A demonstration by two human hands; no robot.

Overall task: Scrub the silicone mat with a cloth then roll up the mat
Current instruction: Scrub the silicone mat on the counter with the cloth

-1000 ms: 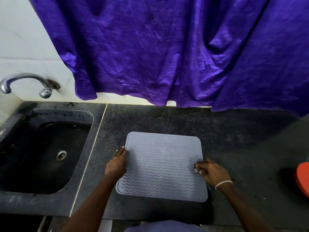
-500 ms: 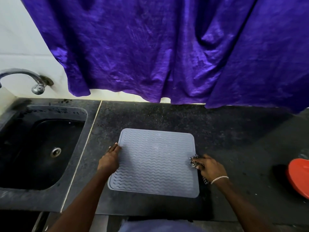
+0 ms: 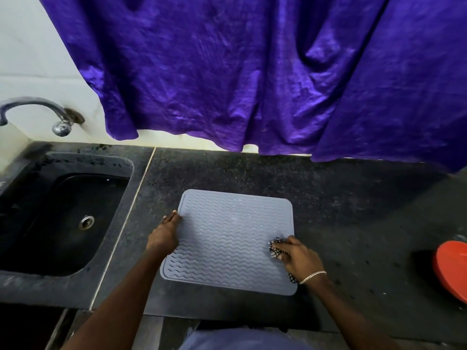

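Note:
A grey silicone mat point(image 3: 231, 238) with wavy ridges lies flat on the dark stone counter point(image 3: 341, 203). My left hand point(image 3: 164, 234) rests on the mat's left edge, fingers fairly straight, holding it down. My right hand point(image 3: 297, 257) grips a black-and-white checked cloth point(image 3: 276, 247) and presses it on the mat near its right edge. Most of the cloth is hidden under the hand; a bit shows below the wrist.
A black sink point(image 3: 63, 218) with a drain lies to the left, a metal tap point(image 3: 38, 114) above it. A purple curtain point(image 3: 252, 72) hangs over the counter's back. A red dish point(image 3: 452, 271) sits at the right edge. The counter's front edge runs just below the mat.
My right hand with the cloth has slid a little leftwards, from the mat's right edge onto its surface. The left hand stays on the left edge.

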